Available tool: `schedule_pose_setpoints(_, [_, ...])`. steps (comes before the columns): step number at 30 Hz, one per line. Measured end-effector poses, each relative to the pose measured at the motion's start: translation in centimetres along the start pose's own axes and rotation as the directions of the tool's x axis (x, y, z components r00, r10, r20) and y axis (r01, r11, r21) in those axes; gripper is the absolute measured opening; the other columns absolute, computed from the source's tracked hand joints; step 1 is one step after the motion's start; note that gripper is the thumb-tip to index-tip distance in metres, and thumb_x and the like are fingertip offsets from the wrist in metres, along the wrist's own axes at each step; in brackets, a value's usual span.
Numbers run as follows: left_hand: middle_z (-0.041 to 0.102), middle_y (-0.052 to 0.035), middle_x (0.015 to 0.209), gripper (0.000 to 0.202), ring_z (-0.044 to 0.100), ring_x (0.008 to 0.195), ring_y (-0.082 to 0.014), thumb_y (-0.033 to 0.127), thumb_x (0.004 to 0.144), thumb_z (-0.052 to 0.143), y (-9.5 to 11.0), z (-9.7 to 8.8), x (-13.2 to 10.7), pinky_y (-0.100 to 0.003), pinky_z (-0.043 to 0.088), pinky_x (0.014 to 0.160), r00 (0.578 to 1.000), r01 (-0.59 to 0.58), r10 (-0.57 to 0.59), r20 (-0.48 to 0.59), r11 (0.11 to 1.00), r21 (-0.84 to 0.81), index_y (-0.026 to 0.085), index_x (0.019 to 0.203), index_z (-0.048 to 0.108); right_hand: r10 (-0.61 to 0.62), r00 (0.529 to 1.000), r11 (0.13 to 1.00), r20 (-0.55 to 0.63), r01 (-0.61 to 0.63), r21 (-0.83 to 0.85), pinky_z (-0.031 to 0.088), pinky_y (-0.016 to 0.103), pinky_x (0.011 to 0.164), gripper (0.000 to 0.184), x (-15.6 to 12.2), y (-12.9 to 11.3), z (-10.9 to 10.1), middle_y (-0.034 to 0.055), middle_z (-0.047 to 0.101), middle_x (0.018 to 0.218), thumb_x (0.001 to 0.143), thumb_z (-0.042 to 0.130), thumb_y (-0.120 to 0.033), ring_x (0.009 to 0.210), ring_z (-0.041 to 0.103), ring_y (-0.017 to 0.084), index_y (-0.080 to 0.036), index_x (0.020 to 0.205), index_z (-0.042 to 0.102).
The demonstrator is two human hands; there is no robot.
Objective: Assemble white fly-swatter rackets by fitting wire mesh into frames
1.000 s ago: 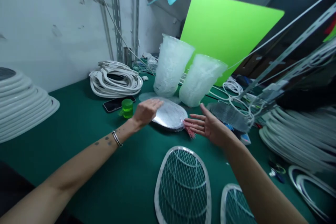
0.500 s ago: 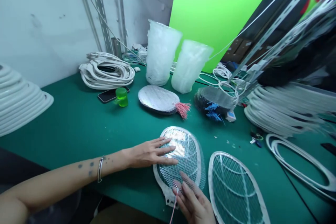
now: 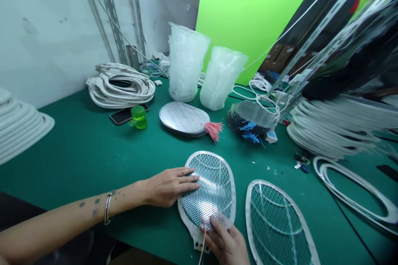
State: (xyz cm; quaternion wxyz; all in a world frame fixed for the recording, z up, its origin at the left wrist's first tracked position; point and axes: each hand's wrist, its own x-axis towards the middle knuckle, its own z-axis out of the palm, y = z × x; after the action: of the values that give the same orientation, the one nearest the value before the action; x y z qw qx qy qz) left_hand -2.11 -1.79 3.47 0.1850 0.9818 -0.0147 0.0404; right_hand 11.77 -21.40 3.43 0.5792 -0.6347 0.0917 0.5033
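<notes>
A perforated metal mesh sheet (image 3: 209,188) lies within a white plastic racket frame (image 3: 234,198) in front of me. My left hand (image 3: 169,184) rests flat on the left side of the mesh, fingers stretched out. At the lower edge of the sheet, my right hand (image 3: 228,242) has thumb and fingers closed on the mesh, close to where a pink wire (image 3: 202,249) hangs down. To the right lies a second white frame (image 3: 247,215) with a mesh and curved ribs.
Behind the frame lie mesh sheets with pink wires (image 3: 185,118) and more with blue wires (image 3: 250,132). Two translucent stacks (image 3: 188,64) stand at the back. White frames (image 3: 121,91) are piled left and right. A phone (image 3: 120,116) and green jar (image 3: 139,117) sit at left.
The mesh sheet has shifted left and now sits within the frame's rim. My left hand's fingers have come closer together and moved slightly left. My right hand has moved down a little.
</notes>
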Motion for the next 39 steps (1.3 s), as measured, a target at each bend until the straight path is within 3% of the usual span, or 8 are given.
schedule_pose_setpoints(4, [0.049, -0.0015, 0.143, 0.049, 0.039, 0.137, -0.0232, 0.014, 0.089, 0.048, 0.3, -2.1, 0.5, -0.042, 0.033, 0.115, 0.998, 0.06, -0.058, 0.017, 0.982, -0.179, 0.024, 0.137, 0.051, 0.034, 0.999, 0.999, -0.011, -0.033, 0.016, 0.058, 0.026, 0.061, 0.066, 0.0, -0.3, 0.1, 0.0062, 0.075, 0.074, 0.042, 0.091, -0.037, 0.071, 0.073, 0.025, -0.013, 0.094, 0.059])
schedule_pose_setpoints(8, [0.056, -0.0004, 0.137, 0.035, 0.047, 0.131, -0.0196, 0.026, 0.095, 0.044, 1.2, -2.9, 3.5, -0.039, 0.03, 0.116, 0.962, 0.225, -0.26, -0.077, 0.923, -0.311, 0.026, 0.126, 0.061, 0.052, 0.998, 0.999, -0.02, -0.052, 0.001, 0.059, 0.026, 0.061, 0.08, -0.1, -0.4, 0.2, 0.008, 0.074, 0.073, 0.041, 0.091, -0.04, 0.071, 0.073, 0.025, -0.009, 0.107, 0.057])
schedule_pose_setpoints(15, [0.008, -0.002, 0.159, 0.062, -0.005, 0.145, -0.0367, 0.064, 0.096, 0.024, 2.0, 1.7, 8.7, -0.064, 0.004, 0.113, 0.945, 0.326, -0.326, 0.025, 0.934, -0.147, 0.033, 0.15, 0.026, 0.036, 0.999, 0.999, 0.014, -0.037, 0.039, 0.058, 0.023, 0.058, 0.079, -0.1, -0.4, 0.2, 0.0061, 0.074, 0.072, 0.044, 0.091, -0.038, 0.066, 0.072, 0.022, -0.008, 0.108, 0.057])
schedule_pose_setpoints(26, [0.002, -0.0029, 0.161, 0.056, -0.002, 0.145, -0.0403, 0.064, 0.095, 0.024, 2.5, 3.9, 9.0, -0.067, 0.001, 0.11, 0.895, 0.436, -0.439, -0.086, 0.899, -0.048, 0.041, 0.146, 0.031, 0.003, 0.994, 1.0, 0.107, -0.003, -0.007, 0.059, 0.028, 0.072, 0.055, -0.2, -0.6, -0.3, 0.0067, 0.075, 0.081, 0.055, 0.088, -0.038, 0.076, 0.072, 0.021, -0.01, 0.094, 0.063])
schedule_pose_setpoints(32, [0.011, -0.0035, 0.16, 0.05, 0.005, 0.145, -0.0389, 0.057, 0.098, 0.023, 2.7, 4.4, 9.0, -0.07, -0.001, 0.109, 0.887, 0.449, -0.444, -0.129, 0.893, 0.013, 0.042, 0.145, 0.033, 0.072, 0.971, 0.976, 0.229, -0.022, -0.214, 0.055, 0.027, 0.082, 0.048, -1.9, -1.9, -3.3, 0.0071, 0.075, 0.094, 0.067, 0.08, -0.049, 0.09, 0.07, 0.019, -0.015, 0.098, 0.066])
schedule_pose_setpoints(35, [0.011, -0.0032, 0.16, 0.049, 0.004, 0.146, -0.0387, 0.056, 0.098, 0.027, 3.0, 4.7, 8.9, -0.071, -0.005, 0.107, 0.88, 0.458, -0.441, -0.178, 0.887, 0.065, 0.042, 0.144, 0.034, 0.049, 0.958, 0.826, 0.283, 0.12, -0.551, 0.052, 0.024, 0.057, 0.047, -2.5, -2.7, -5.3, 0.0049, 0.072, 0.074, 0.077, 0.065, -0.06, 0.061, 0.067, 0.015, -0.016, 0.094, 0.067])
schedule_pose_setpoints(37, [0.013, -0.0026, 0.16, 0.05, 0.004, 0.146, -0.0379, 0.057, 0.097, 0.028, 3.1, 4.6, 8.9, -0.07, -0.004, 0.109, 0.878, 0.46, -0.442, -0.182, 0.885, 0.072, 0.042, 0.144, 0.034, -0.182, 0.935, 0.59, 0.305, 0.352, -0.726, 0.048, 0.026, 0.051, 0.044, -2.5, -3.3, -5.6, 0.002, 0.068, 0.065, 0.084, 0.056, -0.061, 0.05, 0.059, 0.014, -0.019, 0.089, 0.066])
schedule_pose_setpoints(39, [0.014, -0.0024, 0.16, 0.05, 0.004, 0.146, -0.0372, 0.058, 0.097, 0.027, 3.1, 4.6, 8.8, -0.068, -0.002, 0.11, 0.878, 0.461, -0.444, -0.178, 0.884, 0.072, 0.042, 0.145, 0.034, -0.475, 0.777, 0.265, 0.414, 0.575, -0.774, 0.052, 0.03, 0.063, 0.038, -2.0, -3.9, -5.0, 0.0037, 0.071, 0.079, 0.09, 0.05, -0.056, 0.065, 0.065, 0.017, -0.022, 0.096, 0.066])
